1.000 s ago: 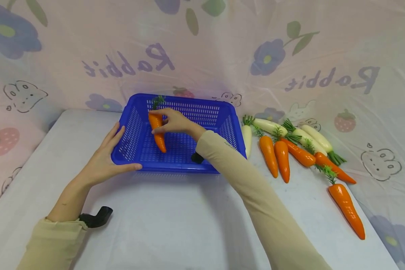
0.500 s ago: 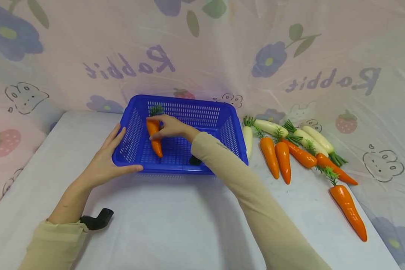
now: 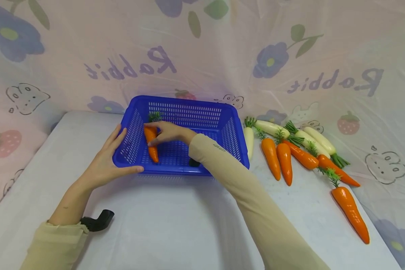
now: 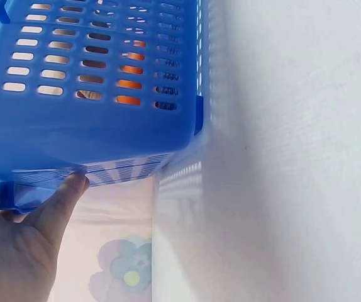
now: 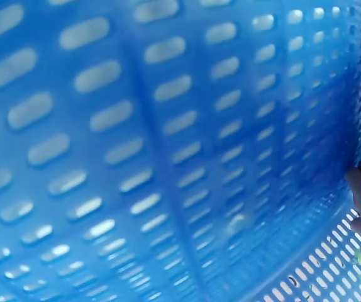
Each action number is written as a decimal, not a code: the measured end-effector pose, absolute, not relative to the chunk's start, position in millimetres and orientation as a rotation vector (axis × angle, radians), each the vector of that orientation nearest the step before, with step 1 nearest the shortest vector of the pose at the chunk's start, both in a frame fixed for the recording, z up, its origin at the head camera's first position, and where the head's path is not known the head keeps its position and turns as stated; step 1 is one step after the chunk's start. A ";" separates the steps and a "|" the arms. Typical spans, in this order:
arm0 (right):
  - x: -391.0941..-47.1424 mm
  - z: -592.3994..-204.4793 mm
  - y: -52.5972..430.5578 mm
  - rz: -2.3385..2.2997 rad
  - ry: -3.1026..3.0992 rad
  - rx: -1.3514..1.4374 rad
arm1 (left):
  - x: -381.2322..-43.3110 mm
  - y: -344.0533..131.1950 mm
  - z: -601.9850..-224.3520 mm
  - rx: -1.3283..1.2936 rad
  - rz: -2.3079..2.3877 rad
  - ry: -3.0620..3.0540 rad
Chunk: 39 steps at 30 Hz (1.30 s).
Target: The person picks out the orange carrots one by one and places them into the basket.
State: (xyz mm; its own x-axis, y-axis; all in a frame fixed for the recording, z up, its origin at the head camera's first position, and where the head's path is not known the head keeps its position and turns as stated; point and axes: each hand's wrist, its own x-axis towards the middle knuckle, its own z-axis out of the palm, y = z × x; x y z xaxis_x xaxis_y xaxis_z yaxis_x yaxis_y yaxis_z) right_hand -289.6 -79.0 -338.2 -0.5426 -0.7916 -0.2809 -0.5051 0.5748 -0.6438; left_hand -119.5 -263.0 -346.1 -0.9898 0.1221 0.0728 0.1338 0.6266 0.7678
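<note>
Carrot (image 3: pixel 150 135), orange, one: inside the blue basket (image 3: pixel 183 100), pinched by the right hand (image 3: pixel 167 132); long axis fore-and-aft, leaves (image 3: pixel 154 116) away from the person, tip (image 3: pixel 156 160) toward the person and slightly rightward. Left hand (image 3: pixel 104 163): spread wide against the basket's near-left corner. Lettering (image 3: pixel 126 69): "Rabbit", mirrored, twice on the cloth (image 3: pixel 206 63) beyond both hands; small print (image 3: pixel 219 147) on the right sleeve (image 3: pixel 251 198), illegible. Right of both hands, on the bench (image 3: pixel 162 225): five loose carrots (image 3: pixel 270 159), four white radishes (image 3: pixel 271 128).

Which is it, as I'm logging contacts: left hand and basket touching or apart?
Touching: the left wrist view shows fingers of the left hand against the basket.
</note>
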 end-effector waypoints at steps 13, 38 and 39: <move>-287.3 -334.5 -79.1 -0.743 2.070 -0.975 | -120.1 -263.0 -347.0 -0.224 -1.305 -2.819; -276.8 -281.4 -44.9 -0.850 2.126 -1.127 | -119.8 -261.3 -348.5 -0.221 -1.328 -2.820; -276.1 -279.2 -43.1 -0.854 2.131 -1.134 | -119.7 -261.2 -348.4 -0.221 -1.330 -2.818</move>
